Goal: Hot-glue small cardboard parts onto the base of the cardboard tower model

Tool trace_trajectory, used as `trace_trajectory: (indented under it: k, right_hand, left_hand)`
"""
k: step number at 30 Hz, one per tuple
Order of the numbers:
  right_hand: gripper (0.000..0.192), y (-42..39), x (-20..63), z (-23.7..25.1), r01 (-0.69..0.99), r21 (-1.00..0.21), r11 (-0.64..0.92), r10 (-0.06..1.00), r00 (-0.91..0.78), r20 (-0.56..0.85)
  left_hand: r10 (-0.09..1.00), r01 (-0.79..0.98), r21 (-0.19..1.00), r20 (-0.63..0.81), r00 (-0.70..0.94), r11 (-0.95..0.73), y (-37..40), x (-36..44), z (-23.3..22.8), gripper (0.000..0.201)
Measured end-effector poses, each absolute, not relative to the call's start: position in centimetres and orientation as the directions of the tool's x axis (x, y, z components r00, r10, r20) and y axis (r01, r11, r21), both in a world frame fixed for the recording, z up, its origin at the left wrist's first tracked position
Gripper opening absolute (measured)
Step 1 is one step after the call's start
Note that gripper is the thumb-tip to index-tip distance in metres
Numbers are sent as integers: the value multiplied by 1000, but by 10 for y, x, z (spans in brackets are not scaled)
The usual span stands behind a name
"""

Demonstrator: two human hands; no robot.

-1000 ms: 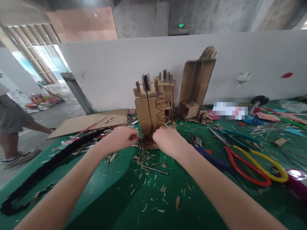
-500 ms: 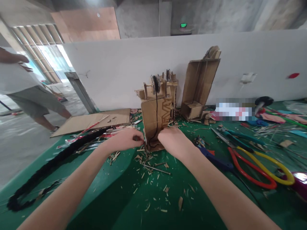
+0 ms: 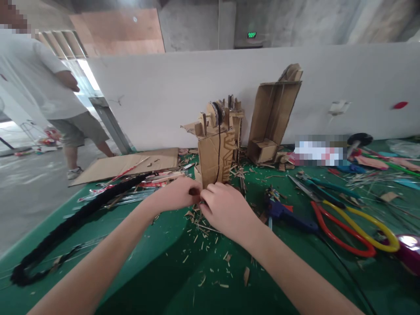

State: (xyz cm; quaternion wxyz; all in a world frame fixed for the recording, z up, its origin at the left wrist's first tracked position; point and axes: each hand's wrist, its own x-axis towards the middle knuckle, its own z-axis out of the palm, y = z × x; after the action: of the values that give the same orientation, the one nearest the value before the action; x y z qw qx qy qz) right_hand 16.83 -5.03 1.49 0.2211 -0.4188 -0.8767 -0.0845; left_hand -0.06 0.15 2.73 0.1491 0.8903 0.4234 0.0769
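Observation:
An upright cardboard box (image 3: 209,157) with printed lettering stands in front of me. On top of it sits a cardboard pulley (image 3: 215,113) wound with black cord. The cord (image 3: 219,151) hangs down the front face and disappears behind my right hand (image 3: 228,208). That hand is closed at the box's foot, covering its lower front. My left hand (image 3: 182,192) pinches at the lower left corner, fingertips meeting those of the right. What lies between the fingertips is hidden.
Right of my hands lie a blue glue gun (image 3: 288,216), red-and-yellow-handled scissors (image 3: 348,227) and pliers (image 3: 334,188). A taller cardboard frame (image 3: 274,118) leans near the white partition (image 3: 147,96). A black fuzzy strip (image 3: 75,223) lies left; a person (image 3: 55,83) stands beyond. Scraps litter the green table (image 3: 147,271).
My right hand has moved left and toward me, meeting the left hand. The box and its pulley have turned slightly. The person behind has shifted right.

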Motion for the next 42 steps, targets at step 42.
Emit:
trace_trajectory:
  k: [42]
  right_hand:
    - [16,-33,217,-10,850,94,518,722,-494,484]
  left_hand:
    - [826,836,-10,148,543,-548,-38,12,64,28]
